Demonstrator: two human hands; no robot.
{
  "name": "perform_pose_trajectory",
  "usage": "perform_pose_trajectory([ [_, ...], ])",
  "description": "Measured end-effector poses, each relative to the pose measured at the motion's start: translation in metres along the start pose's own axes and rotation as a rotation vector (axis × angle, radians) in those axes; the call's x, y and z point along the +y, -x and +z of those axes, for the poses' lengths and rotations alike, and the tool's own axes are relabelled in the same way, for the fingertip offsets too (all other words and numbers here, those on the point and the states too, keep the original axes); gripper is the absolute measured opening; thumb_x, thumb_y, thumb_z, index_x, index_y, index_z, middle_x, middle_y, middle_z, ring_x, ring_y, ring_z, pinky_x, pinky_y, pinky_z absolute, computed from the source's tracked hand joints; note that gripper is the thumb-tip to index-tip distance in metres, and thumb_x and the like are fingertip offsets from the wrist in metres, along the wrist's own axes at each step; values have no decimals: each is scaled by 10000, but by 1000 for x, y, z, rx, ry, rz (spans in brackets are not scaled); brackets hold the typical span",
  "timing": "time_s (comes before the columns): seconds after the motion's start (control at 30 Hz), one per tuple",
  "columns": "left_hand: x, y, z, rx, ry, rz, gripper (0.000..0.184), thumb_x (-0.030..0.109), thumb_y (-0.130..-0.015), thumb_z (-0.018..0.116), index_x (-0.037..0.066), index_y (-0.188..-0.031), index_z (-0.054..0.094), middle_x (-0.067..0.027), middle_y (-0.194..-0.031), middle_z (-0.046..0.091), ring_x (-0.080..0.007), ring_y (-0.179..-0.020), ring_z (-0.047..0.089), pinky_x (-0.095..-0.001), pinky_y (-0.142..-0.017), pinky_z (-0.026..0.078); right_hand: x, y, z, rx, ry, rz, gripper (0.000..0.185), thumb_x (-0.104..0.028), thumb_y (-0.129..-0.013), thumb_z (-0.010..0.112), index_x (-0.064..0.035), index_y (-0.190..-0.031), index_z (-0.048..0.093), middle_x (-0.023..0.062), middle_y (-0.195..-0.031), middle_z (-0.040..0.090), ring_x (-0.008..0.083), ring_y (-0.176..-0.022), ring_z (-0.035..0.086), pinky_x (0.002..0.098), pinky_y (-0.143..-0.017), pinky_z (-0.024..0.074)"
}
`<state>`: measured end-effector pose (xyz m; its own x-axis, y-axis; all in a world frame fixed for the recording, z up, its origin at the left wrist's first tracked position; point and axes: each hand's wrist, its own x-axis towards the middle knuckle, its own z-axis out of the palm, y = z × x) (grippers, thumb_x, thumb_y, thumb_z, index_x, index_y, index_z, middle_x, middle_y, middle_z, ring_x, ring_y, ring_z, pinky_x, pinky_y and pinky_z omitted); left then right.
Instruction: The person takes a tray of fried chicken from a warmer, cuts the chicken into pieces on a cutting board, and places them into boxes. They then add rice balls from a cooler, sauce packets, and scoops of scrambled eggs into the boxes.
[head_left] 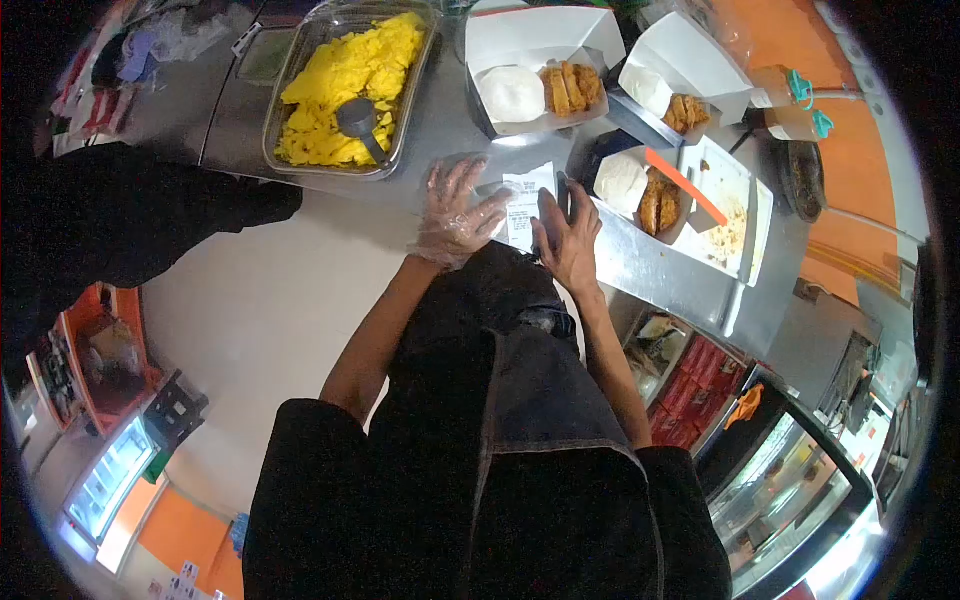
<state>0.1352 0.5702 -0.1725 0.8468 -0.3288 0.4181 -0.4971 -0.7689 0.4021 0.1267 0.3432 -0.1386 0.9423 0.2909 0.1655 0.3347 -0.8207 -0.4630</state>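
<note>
A printed receipt lies on the steel counter near its front edge, between my two hands. My left hand, in a clear plastic glove, rests with fingers apart, the thumb side by the receipt's left edge. My bare right hand has its fingers spread, fingertips at the receipt's right edge. Just right of that hand stands an open box of rice and sliced fried cutlet. Behind the receipt is a larger open box with rice and cutlet slices.
Scrambled egg fills a clear tub at the back left, with a black scoop in it. Another open food box stands back right. A crumb-strewn white cutting board and a knife lie at right. Another person's dark sleeve is at left.
</note>
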Motion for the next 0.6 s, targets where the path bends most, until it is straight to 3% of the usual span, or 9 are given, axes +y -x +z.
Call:
perform_pose_trajectory([
  [0.07, 1, -5, -2, 18, 8, -21, 386, 344, -819, 737, 301, -1201, 704, -139, -1455, 452, -320, -1363, 394, -621, -1133, 246, 4, 4, -3, -27, -29, 3, 511, -282, -885, 684, -131, -1362, 579, 216, -1424, 417, 412, -1316, 394, 512, -1084, 312],
  [0.43, -2, -1, 0, -18, -9, -2, 372, 348, -864, 711, 312, -1233, 683, -137, -1451, 444, -322, -1369, 378, -622, -1149, 220, 7, 10, -7, -44, -63, -38, 535, -325, -846, 731, -163, -1342, 615, 183, -1442, 433, 376, -1314, 397, 497, -1084, 307],
  [0.6, -2, -5, -1, -34, 3, -4, 364, 317, -847, 709, 277, -1208, 696, -136, -1424, 470, -328, -1322, 432, -639, -1130, 237, 0, 6, -8, -66, -8, -51, 532, -399, -833, 729, -215, -1323, 635, 203, -1436, 415, 409, -1308, 388, 532, -1089, 269],
])
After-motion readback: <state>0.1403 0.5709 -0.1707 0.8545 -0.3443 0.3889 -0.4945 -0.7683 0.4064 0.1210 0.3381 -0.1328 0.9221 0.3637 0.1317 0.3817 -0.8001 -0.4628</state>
